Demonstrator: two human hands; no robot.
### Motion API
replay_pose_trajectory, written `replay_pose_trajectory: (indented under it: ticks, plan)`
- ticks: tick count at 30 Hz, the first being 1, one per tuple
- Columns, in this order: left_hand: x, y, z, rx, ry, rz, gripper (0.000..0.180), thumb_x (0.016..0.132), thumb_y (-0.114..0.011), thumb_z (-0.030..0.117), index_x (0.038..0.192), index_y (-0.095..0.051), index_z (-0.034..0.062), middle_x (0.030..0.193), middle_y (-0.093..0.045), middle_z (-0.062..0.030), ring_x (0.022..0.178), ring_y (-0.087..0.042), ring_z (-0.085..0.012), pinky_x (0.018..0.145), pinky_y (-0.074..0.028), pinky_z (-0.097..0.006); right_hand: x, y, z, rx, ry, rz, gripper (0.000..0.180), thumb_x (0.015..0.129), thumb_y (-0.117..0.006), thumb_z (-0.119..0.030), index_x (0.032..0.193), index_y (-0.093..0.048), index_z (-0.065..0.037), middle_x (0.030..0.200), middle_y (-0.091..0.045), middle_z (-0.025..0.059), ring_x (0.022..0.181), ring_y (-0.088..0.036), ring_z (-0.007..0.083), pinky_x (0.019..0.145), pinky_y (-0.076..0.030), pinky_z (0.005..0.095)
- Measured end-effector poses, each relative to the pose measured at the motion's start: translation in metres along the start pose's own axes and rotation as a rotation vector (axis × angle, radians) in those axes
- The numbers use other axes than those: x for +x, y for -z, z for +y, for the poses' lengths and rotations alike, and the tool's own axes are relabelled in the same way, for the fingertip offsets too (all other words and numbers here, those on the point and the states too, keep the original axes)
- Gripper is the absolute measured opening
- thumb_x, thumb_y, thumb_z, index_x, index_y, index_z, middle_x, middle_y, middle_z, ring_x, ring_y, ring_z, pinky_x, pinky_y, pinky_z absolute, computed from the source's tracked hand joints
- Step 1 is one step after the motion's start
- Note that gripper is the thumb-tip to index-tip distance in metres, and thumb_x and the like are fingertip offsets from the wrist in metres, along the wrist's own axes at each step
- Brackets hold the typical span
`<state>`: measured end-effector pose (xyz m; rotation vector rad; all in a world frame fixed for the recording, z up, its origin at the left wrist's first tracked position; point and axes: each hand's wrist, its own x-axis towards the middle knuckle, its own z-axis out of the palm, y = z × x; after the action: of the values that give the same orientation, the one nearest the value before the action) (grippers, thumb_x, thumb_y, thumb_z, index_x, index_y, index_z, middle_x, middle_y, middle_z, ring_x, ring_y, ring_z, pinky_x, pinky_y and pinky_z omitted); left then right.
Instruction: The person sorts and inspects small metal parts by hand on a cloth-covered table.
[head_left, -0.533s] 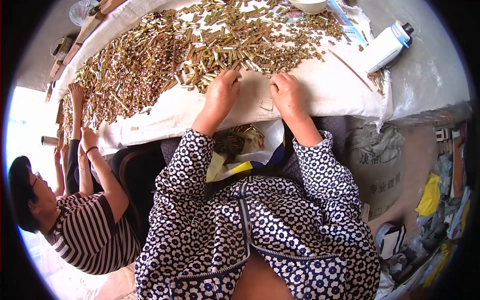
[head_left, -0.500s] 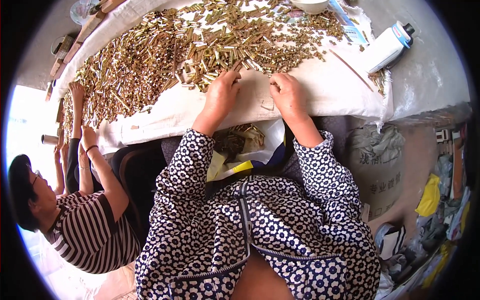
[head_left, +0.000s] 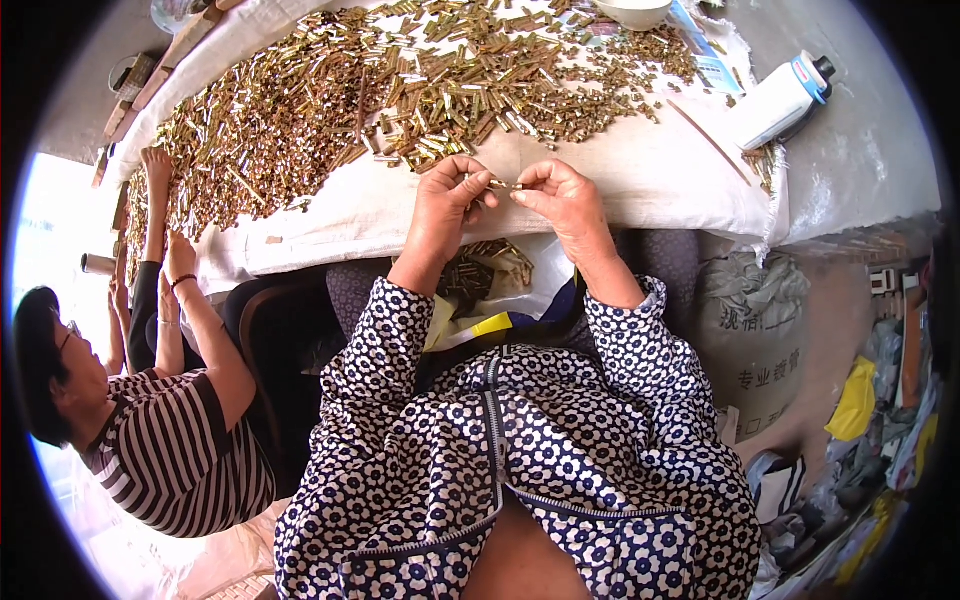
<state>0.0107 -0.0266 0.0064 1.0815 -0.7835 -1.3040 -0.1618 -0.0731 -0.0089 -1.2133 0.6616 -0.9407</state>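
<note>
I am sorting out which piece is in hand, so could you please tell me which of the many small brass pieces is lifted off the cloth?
The brass piece pinched between the left hand and right hand; the others lie heaped on the white cloth.

Bare cloth [head_left: 640, 180] before hands; brass pile [head_left: 420, 90] beyond

Both hands [head_left: 505, 195] raised, fingertips pinched together

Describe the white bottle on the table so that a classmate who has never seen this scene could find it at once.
Start at the table draped in a white cloth strewn with small brass-coloured pieces. Move to its far right end, past the cloth's edge, onto the crinkled clear sheet. There lies the white bottle, on its side, with a blue collar and a dark cap: the only large plastic thing there, well away from both hands.
</note>
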Motion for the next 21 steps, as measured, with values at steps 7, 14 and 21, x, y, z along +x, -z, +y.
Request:
replay_pose_trajectory:
  ticks: [7, 14, 21]
  plan:
    - [-0.005, -0.006, -0.002, -0.03, -0.017, -0.008, 0.007, 0.09, -0.06, 0.01, 0.092, -0.056, 0.0055, 0.075, -0.061, -0.0014, 0.061, -0.057, -0.0066, 0.046, -0.037, -0.016, -0.002, -0.003, 0.007, 0.053, 0.0, -0.015, 0.017, 0.084, -0.065, -0.005, 0.097, -0.055, 0.0, 0.091, -0.06, 0.0026, 0.085, -0.057, 0.009, 0.079, -0.047, 0.0237]
    - [-0.008, -0.01, -0.005, -0.053, -0.042, 0.012, 0.007, 0.091, -0.06, 0.009, 0.091, -0.054, 0.0053, 0.072, -0.061, -0.0027, 0.059, -0.057, -0.0064, 0.045, -0.037, -0.016, -0.006, -0.006, 0.003, 0.034, 0.009, 0.006, 0.015, 0.087, -0.063, -0.006, 0.098, -0.055, -0.001, 0.089, -0.06, 0.0018, 0.085, -0.057, 0.008, 0.078, -0.046, 0.023]
    - [-0.001, -0.017, -0.019, 0.642, -0.287, -0.007, 0.006, 0.088, -0.061, 0.006, 0.085, -0.057, 0.0038, 0.066, -0.061, -0.0047, 0.054, -0.056, -0.0098, 0.049, -0.044, -0.025, -0.006, 0.001, 0.004, -0.934, 0.402, 0.053, 0.015, 0.072, -0.065, 0.0, 0.084, -0.055, -0.002, 0.08, -0.059, 0.0105, 0.081, -0.057, 0.0251, 0.074, -0.046, 0.0363]
